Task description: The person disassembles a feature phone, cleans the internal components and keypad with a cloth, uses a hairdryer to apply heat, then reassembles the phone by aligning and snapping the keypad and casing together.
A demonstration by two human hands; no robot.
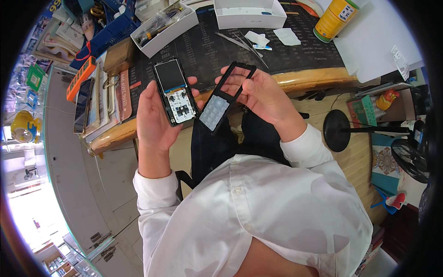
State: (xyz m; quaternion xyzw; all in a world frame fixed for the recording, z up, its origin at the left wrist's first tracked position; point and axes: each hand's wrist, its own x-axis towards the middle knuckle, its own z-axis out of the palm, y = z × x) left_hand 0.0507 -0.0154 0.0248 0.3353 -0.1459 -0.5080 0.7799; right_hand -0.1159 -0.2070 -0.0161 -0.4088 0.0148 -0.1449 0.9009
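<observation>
An opened keypad phone body [177,97] lies in my left hand [154,113], its thumb along one edge and fingertips along the other. Its dark screen points up, and below it a pale keypad board shows bare. My right hand [262,94] pinches the phone's black front cover [226,96] near its upper end. That cover has an open window at the top and a translucent key mat in its lower half. The cover's lower end is tilted toward the phone body, close beside it. Both parts are held up at the near edge of the desk.
Tweezers [233,40] and white paper scraps [287,37] lie on the dark desk mat [198,51]. White boxes [249,15], a yellow can [334,21] and an orange-cased device [80,78] stand around. A black fan [408,159] is at the right.
</observation>
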